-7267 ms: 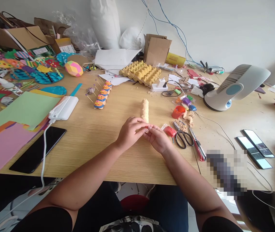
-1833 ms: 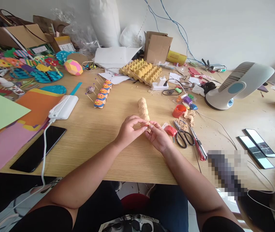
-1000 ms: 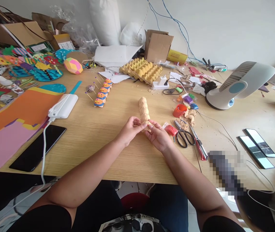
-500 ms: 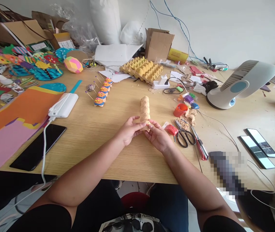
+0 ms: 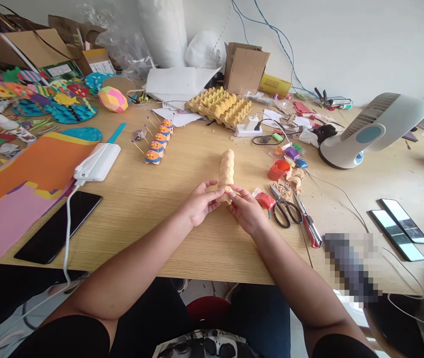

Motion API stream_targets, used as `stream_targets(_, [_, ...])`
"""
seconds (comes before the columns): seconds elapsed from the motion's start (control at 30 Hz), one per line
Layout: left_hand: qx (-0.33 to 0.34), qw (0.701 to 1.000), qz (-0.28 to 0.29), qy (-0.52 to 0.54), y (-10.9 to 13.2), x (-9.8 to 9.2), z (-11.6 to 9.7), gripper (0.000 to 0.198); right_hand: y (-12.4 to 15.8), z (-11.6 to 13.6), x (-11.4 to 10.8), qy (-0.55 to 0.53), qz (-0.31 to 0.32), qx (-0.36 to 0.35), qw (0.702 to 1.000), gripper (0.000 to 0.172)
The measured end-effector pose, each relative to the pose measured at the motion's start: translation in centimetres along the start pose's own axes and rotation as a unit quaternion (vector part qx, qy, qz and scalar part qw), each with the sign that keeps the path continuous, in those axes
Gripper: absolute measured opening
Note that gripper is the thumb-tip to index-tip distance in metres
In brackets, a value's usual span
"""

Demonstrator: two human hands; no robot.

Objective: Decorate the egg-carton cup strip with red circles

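Observation:
A tan egg-carton strip [image 5: 227,166] with a row of bumps lies lengthwise in front of me, its near end between my hands. My left hand [image 5: 203,203] grips that end from the left, thumb on top. From the right, my right hand [image 5: 247,211] holds the same end, its thumb and fingers closed on it. A small orange-red bit [image 5: 227,189] shows between my thumb tips on the nearest bump; it looks like modelling clay. Beyond and to the left stands a painted egg-carton caterpillar [image 5: 158,142] with pins stuck in it.
Right of my hands lie a red clay packet [image 5: 265,200], scissors [image 5: 285,206] and a utility knife [image 5: 309,223], near a red cup [image 5: 278,170]. A fan [image 5: 368,132] stands farther right. Leftward are a phone [image 5: 58,226] and power bank [image 5: 98,162]; egg trays [image 5: 219,107] sit behind.
The far end of the egg-carton strip has swung slightly to the right. More of the orange-red bit shows between my thumbs. Both hands keep their hold.

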State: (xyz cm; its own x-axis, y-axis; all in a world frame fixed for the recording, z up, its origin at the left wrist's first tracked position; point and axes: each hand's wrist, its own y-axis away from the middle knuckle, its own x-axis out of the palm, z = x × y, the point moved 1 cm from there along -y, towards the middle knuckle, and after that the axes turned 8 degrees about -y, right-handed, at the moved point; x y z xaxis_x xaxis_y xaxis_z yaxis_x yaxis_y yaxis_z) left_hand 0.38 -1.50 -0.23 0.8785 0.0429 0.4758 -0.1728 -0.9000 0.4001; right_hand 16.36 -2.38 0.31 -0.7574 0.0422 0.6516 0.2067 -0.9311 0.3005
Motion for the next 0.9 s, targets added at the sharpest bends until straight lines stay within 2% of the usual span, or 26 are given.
stream_targets(0.57, [-0.008,0.999,-0.012,0.03,0.43,0.41,-0.14,0.05,-0.35,0.34,-0.59,-0.04,0.02,0.036,0.998,0.024])
stream_targets(0.9, [-0.028,0.997,-0.008,0.072,0.52,0.6,-0.13,0.041,-0.41,0.43,-0.68,-0.052,0.028,0.038,0.998,0.025])
